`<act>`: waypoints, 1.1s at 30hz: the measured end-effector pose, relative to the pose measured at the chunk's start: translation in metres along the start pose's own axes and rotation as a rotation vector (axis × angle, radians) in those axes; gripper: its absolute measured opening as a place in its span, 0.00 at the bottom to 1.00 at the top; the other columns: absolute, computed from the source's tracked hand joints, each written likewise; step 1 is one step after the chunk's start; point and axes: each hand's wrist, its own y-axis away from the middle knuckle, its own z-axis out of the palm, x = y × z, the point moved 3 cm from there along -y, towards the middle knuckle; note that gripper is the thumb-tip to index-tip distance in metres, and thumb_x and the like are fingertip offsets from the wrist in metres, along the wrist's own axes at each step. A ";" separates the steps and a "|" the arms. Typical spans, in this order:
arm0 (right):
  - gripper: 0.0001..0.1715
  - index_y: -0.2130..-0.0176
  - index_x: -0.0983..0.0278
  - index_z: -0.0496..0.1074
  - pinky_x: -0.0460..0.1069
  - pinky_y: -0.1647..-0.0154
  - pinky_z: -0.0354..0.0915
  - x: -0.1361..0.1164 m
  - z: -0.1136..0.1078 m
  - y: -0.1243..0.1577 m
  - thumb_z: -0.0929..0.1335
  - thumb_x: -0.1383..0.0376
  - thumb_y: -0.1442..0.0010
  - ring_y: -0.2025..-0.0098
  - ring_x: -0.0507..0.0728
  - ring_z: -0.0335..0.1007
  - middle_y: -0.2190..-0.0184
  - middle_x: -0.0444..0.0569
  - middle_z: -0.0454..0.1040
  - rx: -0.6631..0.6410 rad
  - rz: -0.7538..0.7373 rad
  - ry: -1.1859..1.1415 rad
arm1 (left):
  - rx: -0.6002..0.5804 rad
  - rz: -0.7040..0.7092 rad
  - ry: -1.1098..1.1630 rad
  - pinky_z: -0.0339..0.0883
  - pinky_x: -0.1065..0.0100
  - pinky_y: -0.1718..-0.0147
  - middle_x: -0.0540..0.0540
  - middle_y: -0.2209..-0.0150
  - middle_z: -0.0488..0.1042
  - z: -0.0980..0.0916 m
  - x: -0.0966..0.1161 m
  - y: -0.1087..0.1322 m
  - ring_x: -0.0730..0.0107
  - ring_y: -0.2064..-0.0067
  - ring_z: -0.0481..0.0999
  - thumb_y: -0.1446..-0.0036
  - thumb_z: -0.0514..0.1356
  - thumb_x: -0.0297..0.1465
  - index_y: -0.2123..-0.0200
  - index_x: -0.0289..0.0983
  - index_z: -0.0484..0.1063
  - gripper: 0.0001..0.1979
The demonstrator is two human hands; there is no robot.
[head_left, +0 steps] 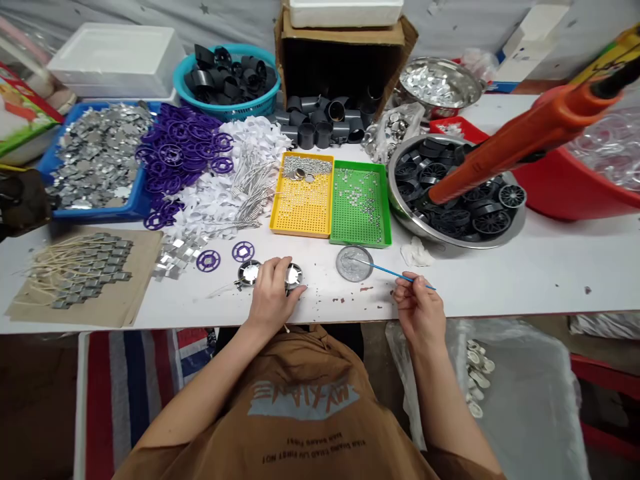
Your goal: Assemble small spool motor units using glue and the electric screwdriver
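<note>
My left hand (271, 291) rests on the white table near its front edge, fingers curled over a small part between two shiny metal discs (249, 271); what it grips is hidden. My right hand (419, 308) pinches a thin blue stick (395, 273). The stick's tip reaches into a small round dish (354, 262) of grey paste. Two purple plastic wheels (208, 260) lie just left of the discs.
Yellow tray (303, 200) and green tray (361, 207) hold tiny metal bits. A steel bowl (453, 235) of black wheels sits right, with an orange tool (520, 143) over it. Piles of purple and white parts, a blue bin (100, 212), cardboard with sticks (80, 280) lie left.
</note>
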 end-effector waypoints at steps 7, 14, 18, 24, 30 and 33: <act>0.14 0.63 0.60 0.76 0.51 0.74 0.66 -0.007 0.042 0.021 0.70 0.53 0.42 0.75 0.54 0.69 0.72 0.48 0.78 -0.358 -0.140 0.213 | -0.263 0.127 0.313 0.62 0.52 0.41 0.36 0.40 0.62 -0.011 -0.006 -0.008 0.56 0.37 0.62 0.42 0.58 0.26 0.36 0.40 0.49 0.33; 0.13 0.64 0.61 0.77 0.51 0.73 0.68 0.000 0.065 0.011 0.70 0.55 0.41 0.76 0.53 0.70 0.72 0.48 0.79 -0.462 -0.106 0.281 | -0.177 -0.024 0.360 0.66 0.53 0.46 0.37 0.46 0.66 0.001 -0.014 -0.004 0.55 0.43 0.67 0.46 0.65 0.34 0.39 0.39 0.54 0.35; 0.12 0.63 0.61 0.78 0.50 0.73 0.69 -0.002 0.076 0.006 0.70 0.56 0.41 0.76 0.53 0.71 0.72 0.48 0.79 -0.519 -0.116 0.293 | -0.183 -0.039 0.370 0.67 0.54 0.48 0.39 0.49 0.68 0.005 -0.017 -0.003 0.55 0.46 0.69 0.46 0.65 0.33 0.40 0.39 0.56 0.32; 0.11 0.64 0.61 0.77 0.50 0.74 0.69 -0.006 0.084 0.005 0.69 0.57 0.40 0.75 0.53 0.70 0.72 0.48 0.79 -0.550 -0.146 0.401 | -0.202 -0.080 0.389 0.67 0.54 0.49 0.40 0.49 0.69 0.003 -0.019 -0.005 0.56 0.47 0.70 0.47 0.66 0.32 0.41 0.40 0.57 0.33; 0.10 0.61 0.62 0.76 0.49 0.69 0.69 -0.018 0.087 0.012 0.67 0.61 0.37 0.72 0.52 0.71 0.71 0.46 0.77 -0.592 -0.256 0.569 | -0.166 -0.047 0.405 0.68 0.54 0.49 0.41 0.49 0.70 0.004 -0.020 -0.005 0.57 0.47 0.70 0.48 0.67 0.29 0.43 0.40 0.58 0.32; 0.09 0.60 0.62 0.76 0.49 0.68 0.70 -0.026 0.092 0.016 0.66 0.62 0.36 0.71 0.52 0.72 0.70 0.47 0.77 -0.614 -0.318 0.657 | -0.142 -0.039 0.404 0.68 0.55 0.49 0.41 0.49 0.70 0.005 -0.020 -0.005 0.57 0.47 0.70 0.50 0.68 0.27 0.43 0.40 0.58 0.33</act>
